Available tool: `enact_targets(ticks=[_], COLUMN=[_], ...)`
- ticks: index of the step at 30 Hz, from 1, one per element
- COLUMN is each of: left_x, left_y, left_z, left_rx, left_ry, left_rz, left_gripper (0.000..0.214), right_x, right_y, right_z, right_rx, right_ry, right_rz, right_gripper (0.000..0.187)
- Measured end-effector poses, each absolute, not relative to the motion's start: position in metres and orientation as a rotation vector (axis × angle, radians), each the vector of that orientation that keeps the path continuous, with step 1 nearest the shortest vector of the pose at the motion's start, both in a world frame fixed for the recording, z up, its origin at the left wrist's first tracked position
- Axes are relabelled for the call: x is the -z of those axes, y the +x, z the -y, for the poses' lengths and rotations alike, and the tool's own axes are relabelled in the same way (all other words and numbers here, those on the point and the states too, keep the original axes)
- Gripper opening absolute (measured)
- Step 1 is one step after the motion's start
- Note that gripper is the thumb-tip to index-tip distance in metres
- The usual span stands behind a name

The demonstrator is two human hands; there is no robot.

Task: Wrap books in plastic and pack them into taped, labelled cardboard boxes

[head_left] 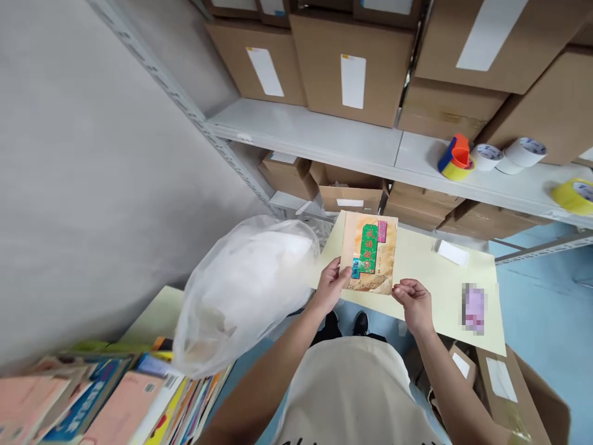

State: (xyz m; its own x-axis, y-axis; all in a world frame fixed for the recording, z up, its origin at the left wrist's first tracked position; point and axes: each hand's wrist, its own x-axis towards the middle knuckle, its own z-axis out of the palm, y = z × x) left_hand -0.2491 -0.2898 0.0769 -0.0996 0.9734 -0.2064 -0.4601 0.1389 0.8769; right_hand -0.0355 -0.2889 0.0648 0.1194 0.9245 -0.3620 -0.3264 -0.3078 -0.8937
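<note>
A tan book (386, 250) with a green title panel and red characters is held up over the pale yellow tabletop (421, 247). My left hand (332, 283) grips its lower left corner, thumb on the cover and fingers behind. At the lower right corner, my right hand (414, 303) pinches the edge between thumb and fingers. The front cover faces me; the back is hidden. To the left of the book a large clear plastic bag (250, 284) bulges with white material inside.
Many books (120, 402) stack at lower left. A white shelf (301, 133) with cardboard boxes (352, 68) runs across the back, bearing tape rolls (523, 154) and a tape dispenser (456, 157). A white label pad (451, 252) and a blurred purple item (474, 308) lie right. An open carton (514, 383) stands below.
</note>
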Motion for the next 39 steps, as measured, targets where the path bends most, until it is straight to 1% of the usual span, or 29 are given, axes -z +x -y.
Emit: enact_targets(ticks=[4, 6, 11, 15, 17, 19, 22, 23, 25, 27, 30, 31, 36, 39], left_x=[-0.070, -0.067, -0.064, -0.061, -0.061, -0.062, -0.064, -0.064, -0.063, -0.061, -0.061, -0.061, -0.063, -0.059], left_y=[-0.246, -0.247, -0.259, -0.270, -0.273, -0.274, -0.273, -0.273, -0.274, -0.275, -0.278, -0.278, -0.266, -0.254], left_z=[0.270, 0.261, 0.242, 0.233, 0.230, 0.229, 0.227, 0.227, 0.227, 0.229, 0.231, 0.231, 0.230, 0.234], left_rx=[-1.274, -1.234, -1.078, -0.961, -0.922, -0.884, -0.844, -0.842, -0.853, -0.858, -0.909, -0.928, -0.982, -1.054], left_ry=[0.711, 0.735, 0.782, 0.789, 0.777, 0.745, 0.692, 0.695, 0.738, 0.757, 0.715, 0.731, 0.918, 0.813], left_rz=[-1.009, -0.993, -0.959, -0.889, -0.855, -0.815, -0.778, -0.787, -0.827, -0.833, -0.746, -0.740, -1.059, -1.114], left_gripper=[0.054, 0.054, 0.056, 0.058, 0.059, 0.059, 0.062, 0.063, 0.063, 0.063, 0.082, 0.083, 0.052, 0.055], right_x=[-0.067, -0.071, -0.083, -0.094, -0.101, -0.108, -0.121, -0.125, -0.131, -0.135, -0.138, -0.138, -0.134, -0.129], right_y=[-0.030, -0.032, -0.038, -0.030, -0.024, -0.018, -0.014, -0.013, -0.012, -0.012, -0.013, -0.014, -0.012, 0.001], right_z=[0.284, 0.278, 0.240, 0.202, 0.188, 0.178, 0.167, 0.162, 0.153, 0.144, 0.132, 0.129, 0.122, 0.123], right_rx=[-1.337, -1.328, -1.368, -1.286, -1.251, -1.203, -1.092, -1.055, -1.012, -1.033, -1.099, -1.109, -1.215, -1.342], right_ry=[-1.323, -1.303, -1.225, -1.221, -1.225, -1.209, -1.165, -1.157, -1.156, -1.179, -1.246, -1.268, -1.294, -1.299], right_rz=[0.704, 0.736, 0.859, 0.926, 1.064, 1.273, 1.549, 1.611, 1.685, 1.712, 1.703, 1.694, 1.595, 1.485], right_gripper=[0.038, 0.039, 0.063, 0.067, 0.068, 0.060, 0.033, 0.028, 0.026, 0.028, 0.033, 0.034, 0.038, 0.046])
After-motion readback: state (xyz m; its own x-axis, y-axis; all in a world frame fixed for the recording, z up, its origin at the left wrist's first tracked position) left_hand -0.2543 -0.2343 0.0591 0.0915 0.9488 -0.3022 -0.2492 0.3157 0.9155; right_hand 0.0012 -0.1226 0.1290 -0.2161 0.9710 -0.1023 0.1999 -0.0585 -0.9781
